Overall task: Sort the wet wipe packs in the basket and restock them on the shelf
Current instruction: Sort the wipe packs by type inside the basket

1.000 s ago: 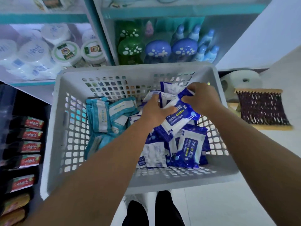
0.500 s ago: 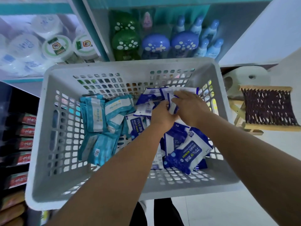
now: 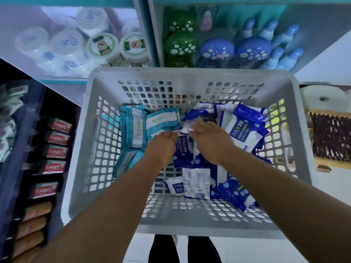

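Observation:
A grey plastic basket (image 3: 190, 74) holds two kinds of wet wipe packs. Teal packs (image 3: 135, 128) are gathered on its left side. Blue and white alcohol wipe packs (image 3: 245, 126) lie loose on its right side and along the front. Both my hands are down in the middle of the basket. My right hand (image 3: 210, 143) pinches the edge of a blue pack (image 3: 187, 128) near the back. My left hand (image 3: 161, 147) lies between the teal and blue piles with fingers bent down onto the packs; its fingertips are hidden.
Behind the basket the shelf (image 3: 152, 35) carries white tubs, green and blue bottles (image 3: 216, 48). Red-labelled boxes (image 3: 57, 150) fill a lower rack on the left. On the right stand a paper roll (image 3: 322, 97) and a woven wooden stool (image 3: 332, 137). My legs are below the basket.
Both hands moved left and deeper toward the basket's middle. The blue pack held up a second ago now lies among the blue pile. The view shifted so the basket sits further right.

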`<control>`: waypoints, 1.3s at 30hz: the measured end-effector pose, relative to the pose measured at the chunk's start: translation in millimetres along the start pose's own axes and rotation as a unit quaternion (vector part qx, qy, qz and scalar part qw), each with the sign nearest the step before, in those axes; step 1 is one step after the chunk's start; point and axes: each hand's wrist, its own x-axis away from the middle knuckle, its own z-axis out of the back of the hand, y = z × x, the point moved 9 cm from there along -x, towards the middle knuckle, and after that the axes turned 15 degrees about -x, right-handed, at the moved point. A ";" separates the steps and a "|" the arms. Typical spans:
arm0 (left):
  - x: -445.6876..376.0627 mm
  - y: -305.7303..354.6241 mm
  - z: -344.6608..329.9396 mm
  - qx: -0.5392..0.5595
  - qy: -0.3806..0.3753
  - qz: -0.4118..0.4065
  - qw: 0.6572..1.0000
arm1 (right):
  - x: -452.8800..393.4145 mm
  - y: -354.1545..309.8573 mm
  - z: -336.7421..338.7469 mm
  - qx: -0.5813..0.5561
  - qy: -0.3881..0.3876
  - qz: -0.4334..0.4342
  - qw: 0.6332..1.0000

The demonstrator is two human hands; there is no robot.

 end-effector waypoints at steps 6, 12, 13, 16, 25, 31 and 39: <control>1.6 -13.3 -29.2 -0.109 -0.007 -0.056 0.992 | -28.6 -26.5 -49.7 0.013 -0.080 0.018 0.997; -2.9 -30.0 -47.3 -0.183 -0.014 -0.032 0.982 | -55.6 -30.5 -62.9 0.072 -0.080 -0.011 0.994; -3.8 -33.7 -46.7 -0.190 -0.007 -0.022 0.982 | -59.3 -28.0 -62.3 0.088 -0.075 -0.024 0.993; -8.5 -37.1 -46.8 -0.173 0.007 -0.011 0.985 | -69.6 -20.2 -55.6 0.119 -0.059 -0.057 0.989; -15.5 -34.8 -46.1 -0.102 0.031 0.015 0.994 | -79.5 -22.9 -49.5 0.069 -0.013 -0.003 0.998; -20.6 -31.5 -50.2 -0.064 0.027 0.054 0.996 | -66.9 -4.3 -40.4 0.059 -0.013 0.017 0.998; -32.8 -15.6 -34.6 0.014 0.071 0.171 0.983 | -59.4 12.0 -28.3 0.007 0.016 -0.009 1.000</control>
